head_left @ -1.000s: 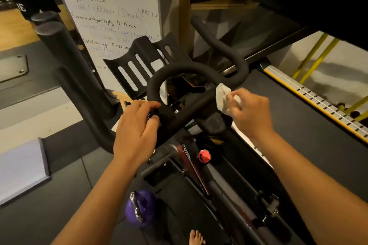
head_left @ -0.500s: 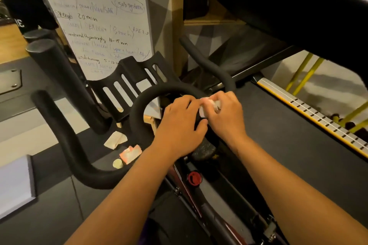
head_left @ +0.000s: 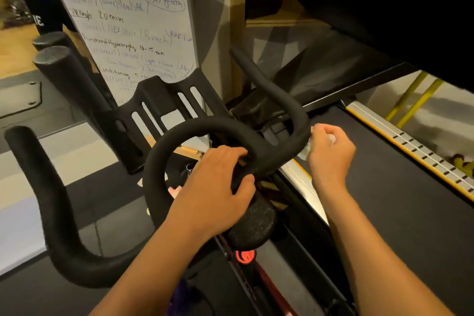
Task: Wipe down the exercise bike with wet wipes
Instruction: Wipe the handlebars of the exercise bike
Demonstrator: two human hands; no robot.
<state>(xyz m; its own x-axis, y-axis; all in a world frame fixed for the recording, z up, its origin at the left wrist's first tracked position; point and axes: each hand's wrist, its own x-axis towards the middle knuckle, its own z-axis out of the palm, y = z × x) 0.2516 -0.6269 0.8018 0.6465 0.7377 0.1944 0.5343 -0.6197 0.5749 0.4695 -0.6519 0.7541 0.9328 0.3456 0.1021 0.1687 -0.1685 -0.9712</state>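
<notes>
**Wipe at the right handlebar bend**

Nearest me, a red knob [head_left: 245,256] sits low on the bike frame, below a round black pad [head_left: 252,226]. Just above it my left hand [head_left: 218,192] wraps the centre loop of the black handlebar [head_left: 195,131], fingers curled over the bar and thumb under it. To the right, my right hand [head_left: 331,151] is bunched into a fist around a white wet wipe [head_left: 305,152], pressing it against the outer side of the right handlebar bend; most of the wipe is hidden, so I think it is crumpled. Beyond stands the slotted black tablet holder [head_left: 164,100], then a whiteboard [head_left: 128,20] with handwritten notes. A treadmill belt [head_left: 410,200] runs along the right.
</notes>
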